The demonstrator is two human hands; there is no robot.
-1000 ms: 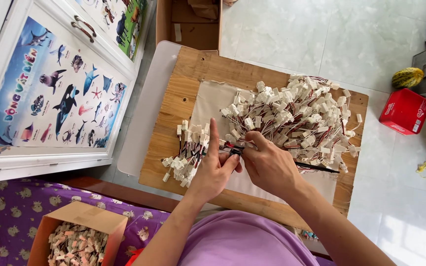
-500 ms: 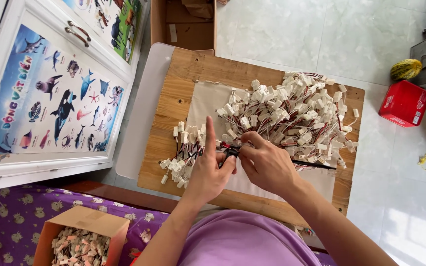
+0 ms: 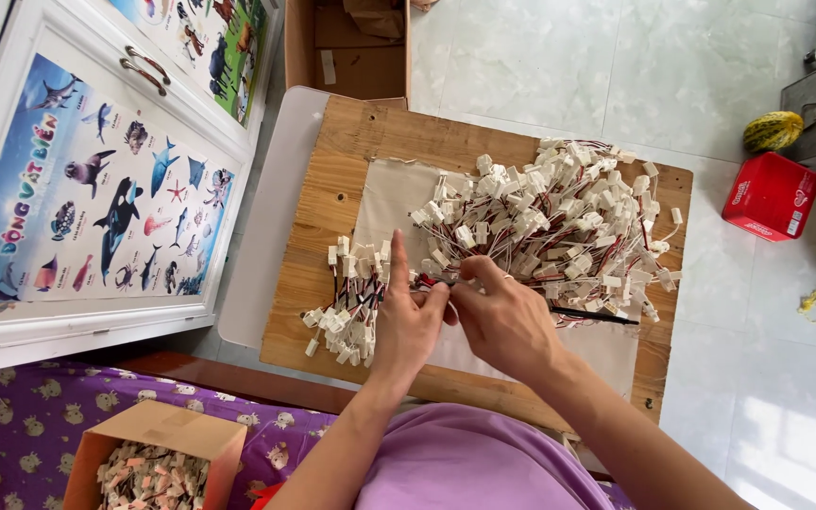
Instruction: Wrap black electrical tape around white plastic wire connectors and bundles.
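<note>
Both hands met over the wooden desk [image 3: 332,189]: the left hand [image 3: 408,326] and right hand [image 3: 502,321] pinched one red-and-black wire [image 3: 424,280] between two heaps of white plugs [image 3: 559,212].

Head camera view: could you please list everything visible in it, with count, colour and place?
wooden board: one, light brown, centre, on the tiled floor
cloth sheet: one, beige, on the board
large pile of wired connectors: one, white plugs with red and black wires, right half of the board
small pile of wired connectors: one, same colours, left of the hands
cardboard box of connectors: one, brown, bottom left
empty cardboard box: one, brown, top
red box: one, right
yellow-green fruit: one, far right
sea-animal poster: one, blue, on the white cabinet door
left hand: fingers pinching wires
right hand: fingers pinching wires
</note>
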